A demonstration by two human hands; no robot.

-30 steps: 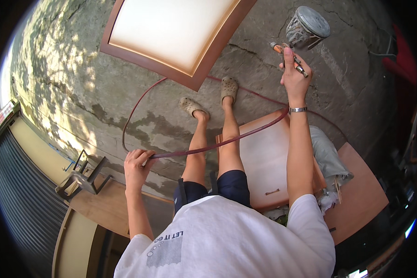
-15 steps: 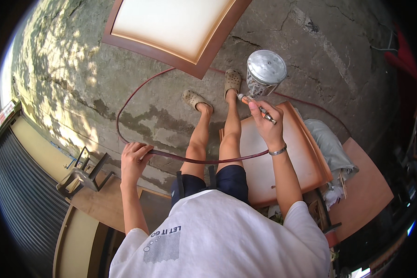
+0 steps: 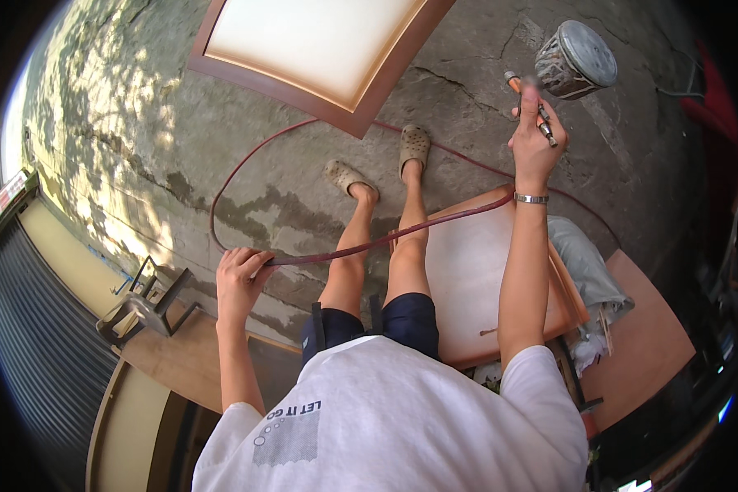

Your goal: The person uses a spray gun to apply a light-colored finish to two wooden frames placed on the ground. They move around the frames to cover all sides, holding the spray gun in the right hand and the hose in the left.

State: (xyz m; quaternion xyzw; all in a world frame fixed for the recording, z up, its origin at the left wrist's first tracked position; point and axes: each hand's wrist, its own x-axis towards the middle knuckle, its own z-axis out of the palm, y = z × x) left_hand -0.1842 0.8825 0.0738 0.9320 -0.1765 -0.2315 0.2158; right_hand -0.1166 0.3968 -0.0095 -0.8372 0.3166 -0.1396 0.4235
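Note:
My right hand (image 3: pixel 536 156) is closed around a spray gun (image 3: pixel 544 125), held out ahead to the right. A round metal cup with a grey lid (image 3: pixel 589 56), its side streaked with paint, sits at the gun's far end. From near my right wrist a dark red air hose (image 3: pixel 361 246) sags across my knees to my left hand (image 3: pixel 242 275), whose fingers are closed on it. Ahead stands a panel (image 3: pixel 303 49) with a pale middle and a reddish-brown frame; its far part is cut off by the view's upper edge.
A second pale panel with orange-brown edges (image 3: pixel 459 279) lies beside my right leg. Next to it are a grey plastic bag (image 3: pixel 578 254) and a brown board (image 3: pixel 648 344). A dark chair (image 3: pixel 152 307) stands at left. The hose loops over the cracked concrete floor (image 3: pixel 287 213).
My right hand has swung forward and to the right with the spray gun, and the cup has tilted. The hose stretches up with it. My left hand has barely moved.

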